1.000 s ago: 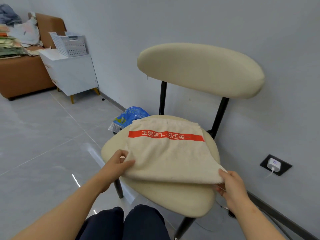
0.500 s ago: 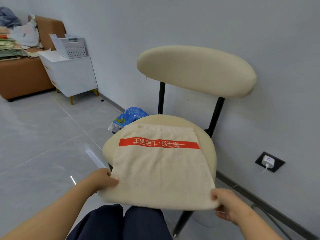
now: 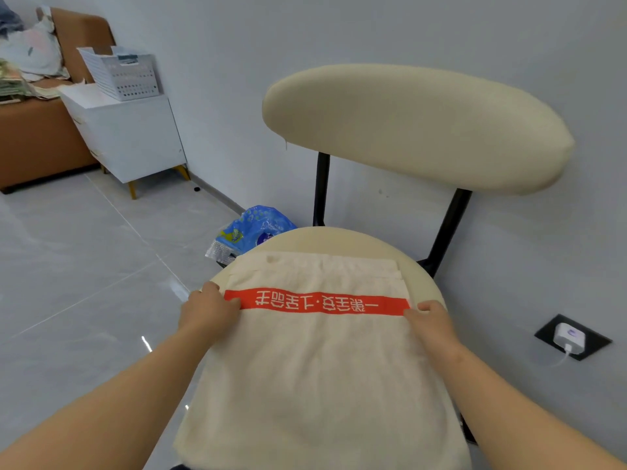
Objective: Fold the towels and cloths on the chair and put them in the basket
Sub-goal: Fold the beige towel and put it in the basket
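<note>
Towel (image 3: pixel 315 368) lies over the chair (image 3: pixel 414 127) seat with a red stripe across it. Its near end drapes toward me and is cut off by the frame's lower edge. My left hand (image 3: pixel 207 315) pinches the towel's left edge at the stripe end, thumb on top. My right hand (image 3: pixel 432 322) grips the right edge, fingers curled, tips hidden. Basket (image 3: pixel 118 76) sits far left on a white cabinet (image 3: pixel 135 140); I can't make out its contents. Blue bag (image 3: pixel 254 228) is partly hidden behind the seat.
</note>
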The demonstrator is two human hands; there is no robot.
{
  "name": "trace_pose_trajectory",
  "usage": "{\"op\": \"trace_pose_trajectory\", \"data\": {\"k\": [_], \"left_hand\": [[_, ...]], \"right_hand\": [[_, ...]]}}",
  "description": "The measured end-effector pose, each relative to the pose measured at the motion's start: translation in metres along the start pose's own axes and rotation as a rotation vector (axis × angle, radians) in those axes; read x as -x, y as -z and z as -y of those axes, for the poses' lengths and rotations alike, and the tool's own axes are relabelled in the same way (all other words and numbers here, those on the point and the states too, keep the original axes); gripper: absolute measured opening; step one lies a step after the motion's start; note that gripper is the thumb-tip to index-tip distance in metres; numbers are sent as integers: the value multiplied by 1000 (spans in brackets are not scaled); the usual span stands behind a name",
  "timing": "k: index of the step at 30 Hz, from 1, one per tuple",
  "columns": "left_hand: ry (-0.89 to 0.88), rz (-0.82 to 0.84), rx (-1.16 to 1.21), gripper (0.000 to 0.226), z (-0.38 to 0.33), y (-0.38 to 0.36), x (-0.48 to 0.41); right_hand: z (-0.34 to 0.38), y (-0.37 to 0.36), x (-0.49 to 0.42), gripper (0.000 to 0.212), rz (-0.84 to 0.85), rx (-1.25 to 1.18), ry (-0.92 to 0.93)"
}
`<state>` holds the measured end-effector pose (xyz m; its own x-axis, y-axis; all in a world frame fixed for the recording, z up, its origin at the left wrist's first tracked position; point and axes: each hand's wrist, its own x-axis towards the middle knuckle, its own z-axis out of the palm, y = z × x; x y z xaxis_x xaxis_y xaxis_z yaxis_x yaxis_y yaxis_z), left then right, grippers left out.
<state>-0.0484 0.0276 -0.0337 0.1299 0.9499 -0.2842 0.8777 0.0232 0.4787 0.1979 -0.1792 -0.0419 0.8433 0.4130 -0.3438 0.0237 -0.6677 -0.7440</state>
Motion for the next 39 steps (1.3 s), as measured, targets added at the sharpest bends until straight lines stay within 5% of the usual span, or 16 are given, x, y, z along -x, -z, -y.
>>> {"op": "trace_pose_trajectory", "data": {"k": [6, 10, 14, 25, 34, 39], "left_hand": [[128, 30, 298, 47, -22, -6, -47], [173, 73, 409, 22, -18, -6, -63], [182, 114, 538, 28, -19, -2, -66], [37, 238, 924, 9, -52, 34, -57], [-34, -62, 348, 23, -59, -19, -96], [-57, 23, 255, 23, -56, -24, -117]], "right_hand": [[28, -21, -47, 48, -109, 120, 32], [30, -30, -57, 39, -198, 224, 51], [28, -35, -55, 18, -276, 233, 116], [76, 7, -46, 9, -380, -251, 346], [59, -29, -101, 15, -174, -14, 120], [60, -44, -120, 28, -162, 222, 59]]}}
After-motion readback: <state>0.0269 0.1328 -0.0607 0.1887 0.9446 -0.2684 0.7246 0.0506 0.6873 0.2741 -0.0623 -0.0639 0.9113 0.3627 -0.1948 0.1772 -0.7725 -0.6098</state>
